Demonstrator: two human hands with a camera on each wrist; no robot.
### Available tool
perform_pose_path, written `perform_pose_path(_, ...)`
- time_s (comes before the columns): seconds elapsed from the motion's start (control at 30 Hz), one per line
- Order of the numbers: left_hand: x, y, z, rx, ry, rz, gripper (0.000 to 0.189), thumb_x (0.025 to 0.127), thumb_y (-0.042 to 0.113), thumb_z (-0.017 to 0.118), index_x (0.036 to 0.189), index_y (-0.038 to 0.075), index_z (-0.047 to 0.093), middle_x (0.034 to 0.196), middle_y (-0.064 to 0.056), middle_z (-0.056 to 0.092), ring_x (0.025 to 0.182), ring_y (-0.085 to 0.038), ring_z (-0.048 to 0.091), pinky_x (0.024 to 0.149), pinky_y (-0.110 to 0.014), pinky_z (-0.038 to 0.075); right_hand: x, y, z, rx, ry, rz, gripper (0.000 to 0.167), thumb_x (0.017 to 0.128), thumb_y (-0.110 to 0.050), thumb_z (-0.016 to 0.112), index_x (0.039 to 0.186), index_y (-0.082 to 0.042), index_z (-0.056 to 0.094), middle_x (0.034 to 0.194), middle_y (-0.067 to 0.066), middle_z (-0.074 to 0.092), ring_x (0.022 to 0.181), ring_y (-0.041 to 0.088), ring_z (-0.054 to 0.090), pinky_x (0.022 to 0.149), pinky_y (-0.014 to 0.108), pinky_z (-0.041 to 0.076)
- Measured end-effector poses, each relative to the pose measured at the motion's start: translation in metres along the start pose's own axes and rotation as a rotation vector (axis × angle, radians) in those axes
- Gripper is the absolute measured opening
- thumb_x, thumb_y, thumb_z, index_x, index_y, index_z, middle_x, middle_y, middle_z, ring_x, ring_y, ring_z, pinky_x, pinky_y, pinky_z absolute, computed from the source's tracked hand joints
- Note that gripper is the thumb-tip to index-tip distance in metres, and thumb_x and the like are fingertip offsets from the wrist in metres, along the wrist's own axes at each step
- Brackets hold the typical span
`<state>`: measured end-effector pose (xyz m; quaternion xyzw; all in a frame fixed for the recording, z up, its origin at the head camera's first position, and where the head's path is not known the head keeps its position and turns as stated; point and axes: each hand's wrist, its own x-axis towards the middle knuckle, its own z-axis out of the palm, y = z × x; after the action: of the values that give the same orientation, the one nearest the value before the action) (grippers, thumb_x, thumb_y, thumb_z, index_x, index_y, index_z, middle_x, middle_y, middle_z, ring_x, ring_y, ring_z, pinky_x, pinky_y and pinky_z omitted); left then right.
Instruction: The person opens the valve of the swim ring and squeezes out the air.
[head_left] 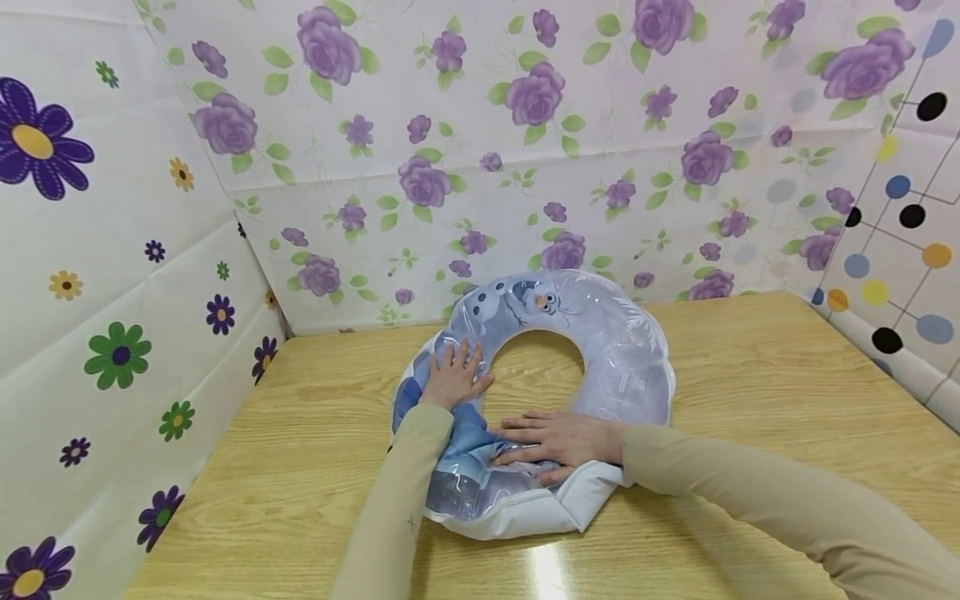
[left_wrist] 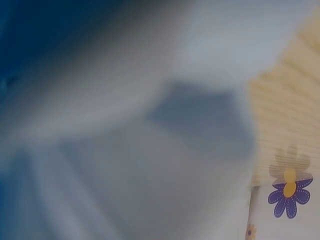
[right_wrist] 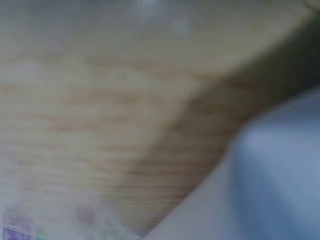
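A partly inflated swim ring (head_left: 630, 367) with a printed snowman lies on the wooden table in the head view. Its near side looks soft and creased, with a white underside edge folded up at the front. My left hand (head_left: 452, 379) rests on the ring's left side, fingers spread and straight. Across the slack near part lies my right hand (head_left: 562, 440), its fingers extended and pressing the plastic. Both wrist views are blurred. The left one shows pale and blue ring plastic (left_wrist: 150, 170) close up, and the right one shows a pale surface of the ring (right_wrist: 280, 185) over the table.
The wooden table (head_left: 750, 375) extends around the ring on all sides. A white sheet with purple roses (head_left: 423, 179) hangs behind it. Flower-printed cloth (head_left: 120, 354) borders the left side, and dotted cloth (head_left: 900, 250) borders the right.
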<state>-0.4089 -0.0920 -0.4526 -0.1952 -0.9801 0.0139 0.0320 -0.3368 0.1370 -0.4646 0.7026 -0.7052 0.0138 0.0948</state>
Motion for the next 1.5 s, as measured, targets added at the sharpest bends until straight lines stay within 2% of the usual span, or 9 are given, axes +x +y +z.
perform_pose_path(0.17, 0.0, -0.001, 0.001, -0.054, -0.014, -0.003, 0.068, 0.093, 0.054, 0.03, 0.146, 0.013, 0.016, 0.147, -0.014, 0.013, 0.13, -0.038, 0.012, 0.097, -0.059, 0.013, 0.001, 0.0, -0.001, -0.001, -0.006, -0.005, 0.057, 0.097, -0.048, 0.018, 0.141, -0.016, 0.034, 0.147, 0.014, 0.016, 0.13, 0.033, 0.018, 0.1, 0.047, 0.022)
perform_pose_path(0.53, -0.002, 0.0, -0.001, -0.093, -0.051, 0.002, 0.068, 0.093, 0.054, 0.03, 0.146, 0.014, 0.015, 0.148, -0.014, 0.013, 0.13, -0.038, 0.011, 0.097, -0.059, 0.011, 0.0, 0.0, 0.0, -0.003, -0.008, -0.005, 0.057, 0.097, -0.048, 0.018, 0.141, -0.017, 0.035, 0.146, 0.015, 0.016, 0.13, 0.033, 0.019, 0.099, 0.047, 0.022)
perform_pose_path(0.8, -0.002, 0.0, -0.004, -0.09, -0.039, 0.018, 0.066, 0.094, 0.052, 0.032, 0.145, 0.012, 0.021, 0.146, -0.015, 0.017, 0.129, -0.039, 0.015, 0.096, -0.06, 0.014, 0.0, 0.001, 0.0, 0.002, -0.016, -0.003, 0.056, 0.097, -0.048, 0.02, 0.141, -0.017, 0.034, 0.146, 0.016, 0.016, 0.13, 0.034, 0.017, 0.1, 0.047, 0.021)
perform_pose_path(1.07, -0.002, 0.0, -0.003, -0.085, -0.056, 0.015, 0.065, 0.094, 0.052, 0.032, 0.145, 0.012, 0.023, 0.146, -0.014, 0.017, 0.13, -0.039, 0.014, 0.096, -0.06, 0.013, 0.001, 0.001, 0.001, -0.011, -0.017, -0.006, 0.056, 0.097, -0.047, 0.02, 0.141, -0.017, 0.034, 0.146, 0.015, 0.017, 0.13, 0.033, 0.018, 0.099, 0.046, 0.022)
perform_pose_path(1.5, -0.002, 0.002, -0.008, -0.046, -0.027, 0.027, 0.06, 0.094, 0.049, 0.034, 0.142, 0.013, 0.031, 0.145, -0.014, 0.023, 0.128, -0.038, 0.02, 0.095, -0.06, 0.017, 0.002, 0.001, 0.001, -0.035, -0.015, -0.002, 0.056, 0.097, -0.048, 0.018, 0.141, -0.016, 0.035, 0.146, 0.016, 0.018, 0.13, 0.033, 0.019, 0.099, 0.047, 0.023)
